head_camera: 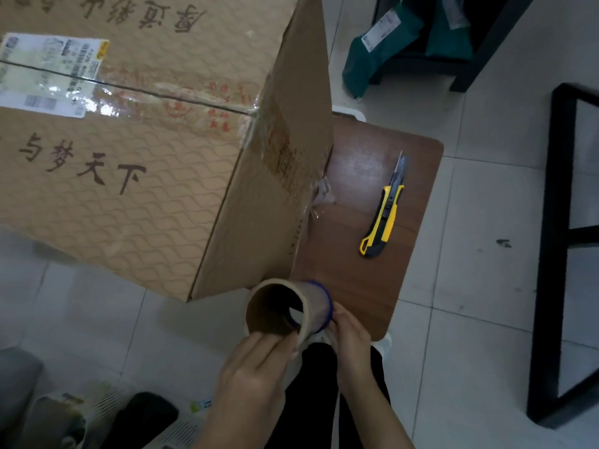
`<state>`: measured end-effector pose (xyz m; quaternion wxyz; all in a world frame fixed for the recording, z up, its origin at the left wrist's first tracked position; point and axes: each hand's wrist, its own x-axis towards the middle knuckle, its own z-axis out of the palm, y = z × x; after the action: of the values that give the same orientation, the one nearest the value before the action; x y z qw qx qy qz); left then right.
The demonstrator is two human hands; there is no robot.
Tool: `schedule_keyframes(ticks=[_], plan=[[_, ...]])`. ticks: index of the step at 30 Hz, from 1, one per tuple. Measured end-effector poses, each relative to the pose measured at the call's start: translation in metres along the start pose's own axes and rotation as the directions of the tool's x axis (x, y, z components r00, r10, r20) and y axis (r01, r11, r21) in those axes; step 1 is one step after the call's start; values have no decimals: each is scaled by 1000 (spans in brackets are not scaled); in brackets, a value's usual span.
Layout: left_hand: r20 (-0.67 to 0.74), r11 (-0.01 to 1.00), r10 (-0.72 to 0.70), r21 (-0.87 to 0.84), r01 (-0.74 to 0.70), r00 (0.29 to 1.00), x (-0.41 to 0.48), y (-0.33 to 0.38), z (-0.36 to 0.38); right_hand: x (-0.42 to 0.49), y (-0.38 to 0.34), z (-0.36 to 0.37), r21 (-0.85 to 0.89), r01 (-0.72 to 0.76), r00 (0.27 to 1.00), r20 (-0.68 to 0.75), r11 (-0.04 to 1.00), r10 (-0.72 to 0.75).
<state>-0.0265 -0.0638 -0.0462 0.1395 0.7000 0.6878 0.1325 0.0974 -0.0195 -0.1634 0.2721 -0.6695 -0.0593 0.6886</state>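
- The person is holding a roll of tape (288, 309) in both hands, low in front of them, just off the near edge of the worktop (363, 286) and close to the near corner of the cardboard box (146, 140).
- The left hand (256, 361) is gripping the near rim of the roll, with its fingers curled over the cardboard core.
- The right hand (350, 338) is closing on the roll's far side, its fingertips pressing on the clear tape. It looks like the fingers are feeling for the loose end, though I cannot tell whether any end is lifting.
- No strip is running from the roll to the box, so the taping itself is not yet starting, as I judge it.
- The box is sitting on the worktop and hanging over its left side. Glossy tape is lying along its top seam, a dark line is showing through it, and ragged bits are hanging at the side corner.
- A yellow knife (382, 218) is lying on the worktop with its blade out, well apart from both hands.
- What is left, judging from this: freeing the tape end, laying tape over the box and cutting it.
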Motion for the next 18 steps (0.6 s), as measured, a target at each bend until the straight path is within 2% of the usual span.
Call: schedule_keyframes(ticks=[3,10,13,18], plan=[[4,998,-4,-57,4,1000,-1,-3,-3,-7,6,-6,167,-55,995,86,985,41],[2,982,8,-189,-8,1000,-5,-19,-18,-13,33,-5,397,-52,994,109,916,9],[-5,968,-8,-249,7,1000,-5,-33,-28,-24,48,5,433,-34,992,127,901,-24],[38,924,-122,-361,128,992,-11,-53,-39,-42,70,24,483,14,987,133,875,-89]])
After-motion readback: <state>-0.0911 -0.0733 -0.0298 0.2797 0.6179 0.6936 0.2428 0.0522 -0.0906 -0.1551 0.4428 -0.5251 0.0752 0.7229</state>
